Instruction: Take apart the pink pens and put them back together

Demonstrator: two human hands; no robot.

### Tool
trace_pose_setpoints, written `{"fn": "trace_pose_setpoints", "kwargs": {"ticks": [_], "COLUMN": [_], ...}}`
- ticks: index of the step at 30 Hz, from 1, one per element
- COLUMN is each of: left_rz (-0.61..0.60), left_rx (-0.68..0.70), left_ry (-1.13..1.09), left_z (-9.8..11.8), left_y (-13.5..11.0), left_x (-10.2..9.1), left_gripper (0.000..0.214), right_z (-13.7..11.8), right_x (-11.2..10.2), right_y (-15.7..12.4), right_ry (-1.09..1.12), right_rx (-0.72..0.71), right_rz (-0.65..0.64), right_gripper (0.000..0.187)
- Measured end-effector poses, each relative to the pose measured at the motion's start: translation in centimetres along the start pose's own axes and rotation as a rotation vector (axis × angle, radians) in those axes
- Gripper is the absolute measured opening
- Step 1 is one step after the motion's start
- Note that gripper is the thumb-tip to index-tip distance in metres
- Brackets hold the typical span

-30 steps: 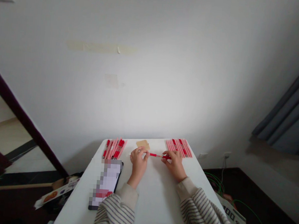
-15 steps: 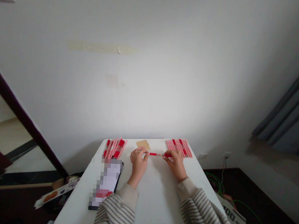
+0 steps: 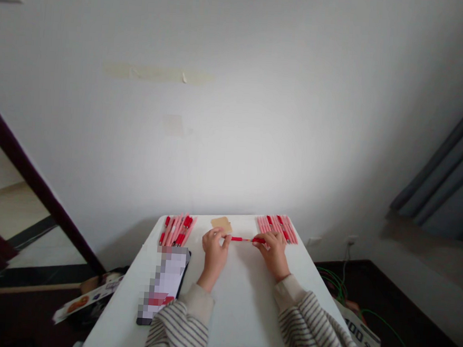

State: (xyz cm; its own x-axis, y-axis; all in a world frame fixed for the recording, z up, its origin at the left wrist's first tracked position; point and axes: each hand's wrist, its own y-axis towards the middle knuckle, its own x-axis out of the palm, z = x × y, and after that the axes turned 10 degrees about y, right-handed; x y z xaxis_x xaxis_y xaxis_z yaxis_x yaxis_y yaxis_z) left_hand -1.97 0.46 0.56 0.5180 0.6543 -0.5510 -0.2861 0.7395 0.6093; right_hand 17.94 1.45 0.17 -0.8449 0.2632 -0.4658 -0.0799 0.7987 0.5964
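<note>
My left hand (image 3: pixel 215 249) is closed around one end of a red pen (image 3: pixel 236 239), held level over the far half of the white table (image 3: pixel 242 301). In my right hand (image 3: pixel 275 255), thumb and fingers pinch a red piece (image 3: pixel 258 240) at the pen's other end. A thin pale stretch shows between the two red parts; whether they are joined there I cannot tell. Just beyond my left hand lies a flat tan piece (image 3: pixel 222 224). Several pink and red pens (image 3: pixel 178 230) are at the left, and another row of pink and red pens (image 3: pixel 278 228) is by my right hand.
A dark-edged flat device (image 3: pixel 184 276), mostly pixelated, rests on the table's left side. The wall (image 3: pixel 237 142) rises behind the table. Green cables (image 3: pixel 340 287) and a printed bag (image 3: pixel 363 336) are on the floor at the right. Left of the table stand more items (image 3: pixel 88 301).
Both hands hold almost the same place and grip. The right fingers have shifted very slightly on the red piece.
</note>
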Motion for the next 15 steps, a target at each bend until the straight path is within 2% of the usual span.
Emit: {"fn": "trace_pose_setpoints", "kwargs": {"ticks": [7,12,15], "left_rz": [-0.005,-0.001,-0.010], "left_rx": [0.036,-0.009,-0.004], "left_ry": [-0.034,0.003,0.010], "left_z": [0.19,-0.16,-0.23], "left_y": [-0.07,0.04,0.02], "left_x": [-0.18,0.09,0.19], "left_gripper": [0.008,0.015,0.017], "right_z": [0.13,0.10,0.07], "right_x": [-0.04,0.02,-0.03], "right_y": [-0.06,-0.03,-0.01], "right_ry": [-0.010,0.003,-0.022], "right_rx": [0.008,0.013,-0.015], "right_rz": [-0.034,0.017,0.020], "right_gripper": [0.029,0.032,0.024]}}
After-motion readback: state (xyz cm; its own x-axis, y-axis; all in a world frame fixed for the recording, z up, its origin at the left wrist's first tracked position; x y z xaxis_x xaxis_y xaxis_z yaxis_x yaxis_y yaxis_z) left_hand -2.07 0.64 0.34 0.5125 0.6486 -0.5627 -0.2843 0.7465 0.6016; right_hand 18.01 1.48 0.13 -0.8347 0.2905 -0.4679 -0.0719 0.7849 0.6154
